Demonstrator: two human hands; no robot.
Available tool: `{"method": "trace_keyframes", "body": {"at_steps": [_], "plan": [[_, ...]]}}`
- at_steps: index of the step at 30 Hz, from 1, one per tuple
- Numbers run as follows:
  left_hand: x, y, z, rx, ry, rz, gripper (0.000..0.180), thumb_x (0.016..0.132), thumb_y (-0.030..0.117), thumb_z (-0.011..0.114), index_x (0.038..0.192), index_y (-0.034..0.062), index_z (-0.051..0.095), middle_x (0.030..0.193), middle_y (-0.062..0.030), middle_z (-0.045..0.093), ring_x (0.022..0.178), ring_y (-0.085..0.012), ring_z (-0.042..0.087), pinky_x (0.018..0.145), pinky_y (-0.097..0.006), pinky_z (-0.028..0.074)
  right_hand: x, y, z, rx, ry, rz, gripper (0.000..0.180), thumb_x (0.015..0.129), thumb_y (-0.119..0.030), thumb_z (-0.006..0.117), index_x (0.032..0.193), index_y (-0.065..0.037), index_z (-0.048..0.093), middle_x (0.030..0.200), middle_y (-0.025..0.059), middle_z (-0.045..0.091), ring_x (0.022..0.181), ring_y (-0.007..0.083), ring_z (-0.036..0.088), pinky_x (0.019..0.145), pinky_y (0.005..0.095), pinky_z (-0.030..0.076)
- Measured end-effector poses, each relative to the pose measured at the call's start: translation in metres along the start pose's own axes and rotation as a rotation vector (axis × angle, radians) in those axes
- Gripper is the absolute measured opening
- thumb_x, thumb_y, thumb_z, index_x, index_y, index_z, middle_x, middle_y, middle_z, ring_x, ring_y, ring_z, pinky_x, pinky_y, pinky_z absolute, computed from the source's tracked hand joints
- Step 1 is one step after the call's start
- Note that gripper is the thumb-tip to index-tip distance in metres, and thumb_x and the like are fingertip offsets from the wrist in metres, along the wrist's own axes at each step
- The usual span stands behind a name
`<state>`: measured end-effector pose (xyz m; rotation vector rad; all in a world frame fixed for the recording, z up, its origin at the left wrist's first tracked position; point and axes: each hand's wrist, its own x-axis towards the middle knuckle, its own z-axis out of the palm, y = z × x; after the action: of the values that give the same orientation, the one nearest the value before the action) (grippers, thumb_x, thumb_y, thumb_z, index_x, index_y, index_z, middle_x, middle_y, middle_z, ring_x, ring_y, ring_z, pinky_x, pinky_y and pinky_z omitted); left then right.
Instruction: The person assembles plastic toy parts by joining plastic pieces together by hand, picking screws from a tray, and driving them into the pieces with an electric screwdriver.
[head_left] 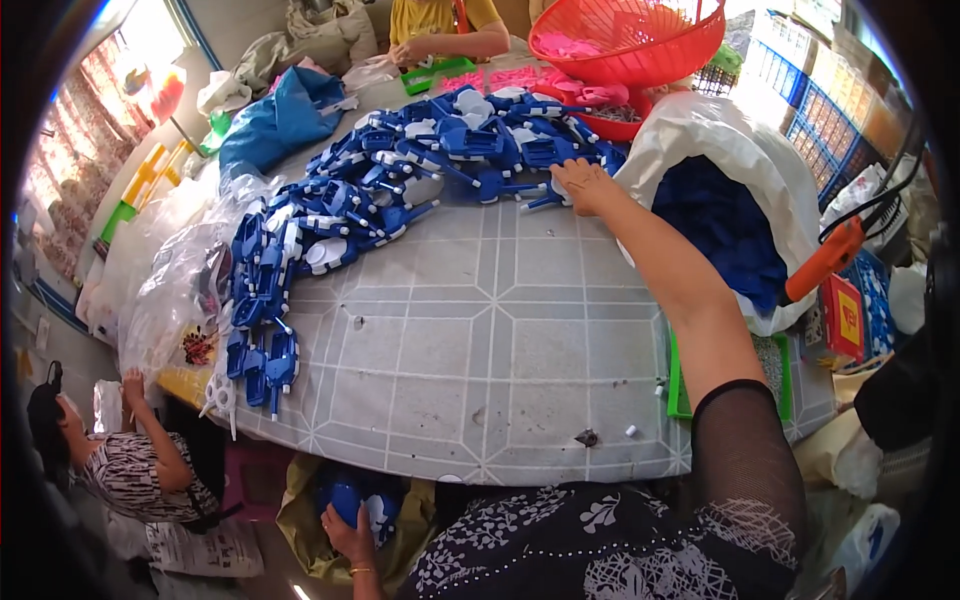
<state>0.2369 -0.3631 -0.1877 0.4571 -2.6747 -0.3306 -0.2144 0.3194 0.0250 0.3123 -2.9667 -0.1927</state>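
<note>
Low at the front left, my left hand (348,540) has its thumb and fingers around a blue plastic part (345,500) at the mouth of an olive sack (297,510), which holds more blue and white pieces. My right arm stretches far across the table. At its end my right hand (584,190) is open, fingers spread over the near right edge of a long heap of blue plastic parts with white tips (470,140). The fingertips touch the parts there; what lies under the palm is hidden. The heap curves round to the table's left side.
A white sack of dark blue pieces (720,220) lies open at the right, beside an orange-handled tool (825,262). A green tray (680,385) sits beneath my right arm. Red baskets (630,45) stand at the back. One person (440,30) sits opposite, another (140,465) at left.
</note>
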Motion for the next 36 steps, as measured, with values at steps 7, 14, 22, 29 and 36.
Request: {"method": "trace_keyframes", "body": {"at_steps": [7, 14, 22, 29, 36], "plan": [[0.024, -0.014, 0.002, 0.092, 0.016, -0.184, 0.074, 0.088, 0.046, 0.08, 0.137, -0.0042, 0.057, 0.123, -0.0271, 0.06, 0.113, -0.0487, 0.059, 0.097, -0.055, 0.049, -0.012, -0.027, -0.038, 0.071, -0.413, 0.047, 0.073, 0.094, -0.055, 0.064, 0.147, -0.006, 0.055, 0.146, 0.0249, 0.059, 0.137, 0.0398, 0.056, 0.117, 0.0442, 0.042], [0.096, 0.074, -0.072, 0.001, 0.253, 0.234, 0.058, 0.093, 0.027, 0.079, 0.139, -0.0018, 0.059, 0.138, -0.0232, 0.06, 0.126, -0.0445, 0.056, 0.108, -0.053, 0.045, -0.056, -0.043, -0.043, 1.42, -0.542, 0.342, 0.052, 0.105, -0.048, 0.055, 0.135, -0.007, 0.067, 0.12, 0.0127, 0.074, 0.1, 0.0258, 0.076, 0.087, 0.0406, 0.061], [0.141, 0.305, -0.109, -0.564, -0.066, 0.818, 0.081, 0.078, 0.023, 0.089, 0.146, -0.0028, 0.054, 0.144, -0.0246, 0.056, 0.131, -0.0439, 0.055, 0.112, -0.051, 0.043, -0.133, -0.087, -0.004, 1.013, -0.523, -0.035, 0.053, 0.099, -0.046, 0.067, 0.133, -0.006, 0.071, 0.129, 0.0177, 0.072, 0.117, 0.0323, 0.068, 0.098, 0.044, 0.054], [0.154, 0.451, -0.038, -0.437, -0.332, 1.374, 0.101, 0.076, 0.05, 0.088, 0.153, -0.0001, 0.046, 0.155, -0.023, 0.046, 0.144, -0.0395, 0.043, 0.119, -0.051, 0.033, -0.249, -0.125, -0.074, 0.707, 0.122, -0.081, 0.042, 0.09, -0.026, 0.073, 0.127, -0.007, 0.067, 0.13, 0.0177, 0.065, 0.125, 0.0385, 0.06, 0.109, 0.0459, 0.049], [0.15, 0.488, -0.019, -0.434, -0.464, 1.357, 0.07, 0.075, 0.038, 0.088, 0.131, 0.004, 0.063, 0.121, -0.0147, 0.057, 0.117, -0.0355, 0.054, 0.099, -0.047, 0.043, -0.223, -0.001, -0.034, 0.379, 0.294, 0.523, 0.038, 0.086, -0.006, 0.065, 0.125, -0.004, 0.067, 0.124, 0.0212, 0.066, 0.118, 0.0405, 0.063, 0.105, 0.0512, 0.05]]}}
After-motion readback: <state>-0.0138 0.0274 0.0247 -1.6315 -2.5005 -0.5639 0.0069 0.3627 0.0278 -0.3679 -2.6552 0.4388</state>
